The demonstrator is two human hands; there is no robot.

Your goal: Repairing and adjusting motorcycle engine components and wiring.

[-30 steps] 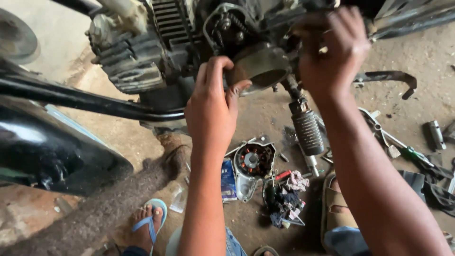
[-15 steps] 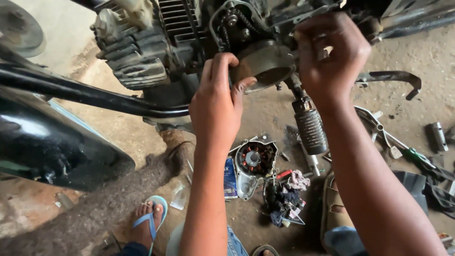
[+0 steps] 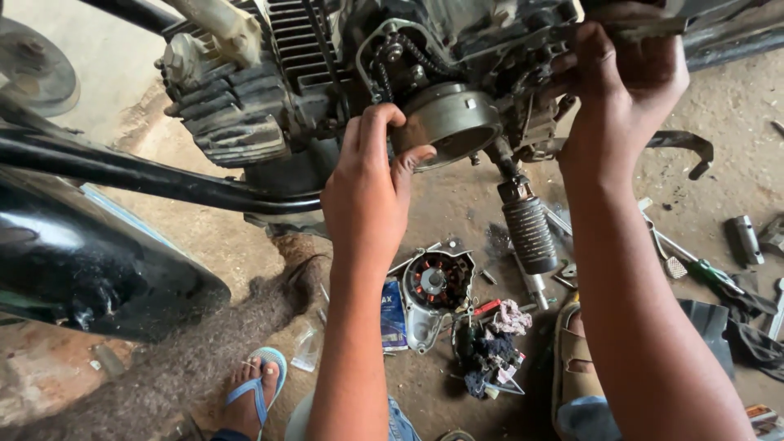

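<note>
The left hand point(image 3: 367, 192) was curled around the near edge of a round, drum-shaped metal rotor point(image 3: 452, 122) on the side of a motorcycle engine point(image 3: 269, 90), fingers and thumb closed onto its rim. The rotor sat at the middle of the view, just right of the finned cylinder, with a short run of chain point(image 3: 400, 53) showing at its eleven o'clock. The right hand point(image 3: 629, 77), at about three o'clock from the rotor, was folded tight against the engine casing; what it held, if anything, could not be told. A ribbed rubber footpeg point(image 3: 531, 233) hung at five o'clock from the rotor, between the two forearms. Down on the dirt floor point(image 3: 457, 212), at six o'clock, lay a removed cover with copper coils point(image 3: 434, 286), a small blue packet point(image 3: 393, 314) touching its left side, and a heap of rags point(image 3: 494, 343) just beside it. A green-handled screwdriver point(image 3: 719, 278) lay well apart at four o'clock. A foot in a blue sandal point(image 3: 257, 384) rested at seven o'clock, near the black fender point(image 3: 90, 269).
</note>
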